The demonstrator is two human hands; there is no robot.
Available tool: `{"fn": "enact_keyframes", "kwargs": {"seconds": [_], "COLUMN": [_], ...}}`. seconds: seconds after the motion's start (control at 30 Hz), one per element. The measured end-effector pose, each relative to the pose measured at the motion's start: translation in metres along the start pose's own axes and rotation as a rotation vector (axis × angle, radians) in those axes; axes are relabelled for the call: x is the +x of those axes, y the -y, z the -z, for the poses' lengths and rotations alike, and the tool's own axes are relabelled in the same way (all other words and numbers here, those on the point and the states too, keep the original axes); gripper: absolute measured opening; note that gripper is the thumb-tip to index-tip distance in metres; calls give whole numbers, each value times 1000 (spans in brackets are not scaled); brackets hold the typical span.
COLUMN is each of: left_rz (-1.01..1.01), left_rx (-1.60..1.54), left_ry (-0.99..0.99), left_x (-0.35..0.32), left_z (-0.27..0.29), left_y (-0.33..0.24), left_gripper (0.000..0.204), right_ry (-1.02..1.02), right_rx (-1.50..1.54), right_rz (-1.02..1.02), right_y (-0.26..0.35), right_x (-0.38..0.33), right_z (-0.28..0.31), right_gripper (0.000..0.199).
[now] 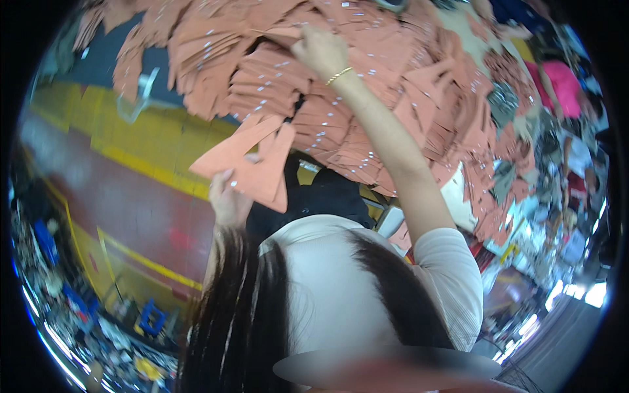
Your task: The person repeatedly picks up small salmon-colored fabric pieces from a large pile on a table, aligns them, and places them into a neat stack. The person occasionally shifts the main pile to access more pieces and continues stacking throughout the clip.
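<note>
Pinched in my left hand [229, 200] is a cut fabric piece [252, 173], salmon-coloured, with a narrow gap through its middle and a small white sticker near my thumb. It hangs over the near side of the table, close to my lap. My right hand [321, 52], with a gold bracelet at the wrist, reaches far across to the stacks of salmon fabric pieces [268, 78]. Its fingers are closed at the edge of a piece [278, 36] on top of a stack, which lifts slightly there. Small white stickers dot the stacks.
Overlapping salmon stacks [426, 85] cover most of the dark table [98, 62]. Clear plastic [134, 98] hangs off its left edge. Dark green cloth [503, 105] lies at the right. A person in pink [563, 88] is at the far right. The floor has yellow and red bands [131, 190].
</note>
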State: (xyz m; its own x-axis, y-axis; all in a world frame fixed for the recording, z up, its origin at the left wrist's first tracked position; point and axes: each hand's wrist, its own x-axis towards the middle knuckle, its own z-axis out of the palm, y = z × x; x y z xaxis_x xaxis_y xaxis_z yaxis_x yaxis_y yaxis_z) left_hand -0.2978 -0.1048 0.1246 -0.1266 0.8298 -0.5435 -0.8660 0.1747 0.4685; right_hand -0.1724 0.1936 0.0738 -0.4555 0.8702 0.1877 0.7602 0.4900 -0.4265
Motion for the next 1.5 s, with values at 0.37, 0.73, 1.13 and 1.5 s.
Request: {"fn": "enact_keyframes", "kwargs": {"seconds": [0.37,0.73,1.13,1.5], "left_rz": [152,213,221,178], "left_rx": [252,349,380,301], "left_ry": [-131,-63,-198,-248], "left_x": [19,26,9,-1], "left_z": [-1,-6,-14,6], "left_y": [1,25,13,8], "left_gripper": [38,34,31,30], "right_ry": [-105,-199,-84,18], "right_rx": [-81,-447,-102,-82], "right_rz": [-97,119,206,347], "right_y": [-137,-260,-110,7], "right_x": [-70,-194,-100,-57], "right_z": [173,82,31,-31], "right_gripper": [19,16,13,20]}}
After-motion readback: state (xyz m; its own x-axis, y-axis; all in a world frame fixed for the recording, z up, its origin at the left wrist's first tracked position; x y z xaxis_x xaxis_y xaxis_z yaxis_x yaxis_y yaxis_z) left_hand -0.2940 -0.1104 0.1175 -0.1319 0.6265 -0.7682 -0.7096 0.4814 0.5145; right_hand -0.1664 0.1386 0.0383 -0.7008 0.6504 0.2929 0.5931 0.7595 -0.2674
